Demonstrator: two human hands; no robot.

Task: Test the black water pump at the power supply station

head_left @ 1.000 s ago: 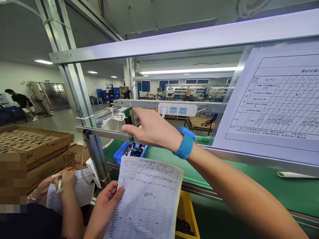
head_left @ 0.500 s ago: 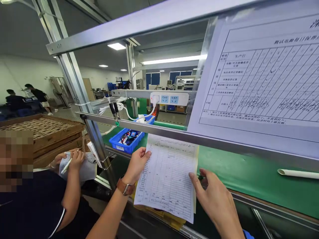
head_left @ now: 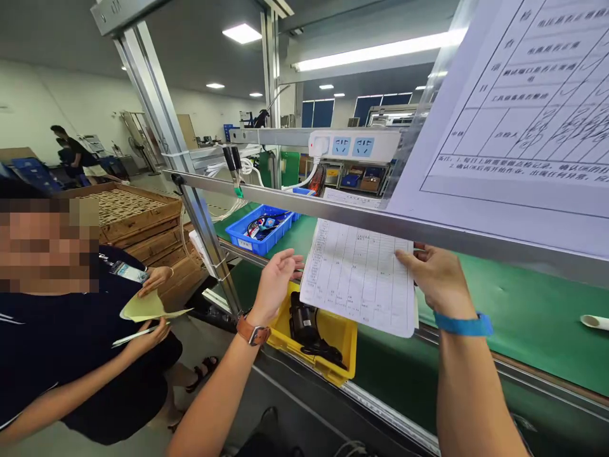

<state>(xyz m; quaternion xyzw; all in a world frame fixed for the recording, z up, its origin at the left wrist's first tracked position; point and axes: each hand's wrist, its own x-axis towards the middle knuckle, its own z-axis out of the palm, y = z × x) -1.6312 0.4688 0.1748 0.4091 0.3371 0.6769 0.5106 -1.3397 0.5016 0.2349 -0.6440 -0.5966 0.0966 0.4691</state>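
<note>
My right hand (head_left: 438, 276), with a blue wristband, grips the right edge of a printed form sheet (head_left: 361, 276) and holds it up over the green bench (head_left: 523, 317). My left hand (head_left: 276, 282), with a brown watch on the wrist, hovers just left of the sheet with fingers spread, holding nothing. Below the sheet a yellow bin (head_left: 337, 336) holds a black device with a cable.
A seated co-worker at the left holds a yellowish paper (head_left: 147, 308) and a pen. An aluminium frame rail (head_left: 333, 212) crosses in front, with a power strip (head_left: 354, 146), a blue bin (head_left: 259, 231) and a hanging checklist (head_left: 523, 108). Wooden crates (head_left: 137, 222) stand at left.
My left hand has let go of the form and opened. My right hand has taken the sheet by its right edge and lifted it toward the rail. The view has tilted and moved closer.
</note>
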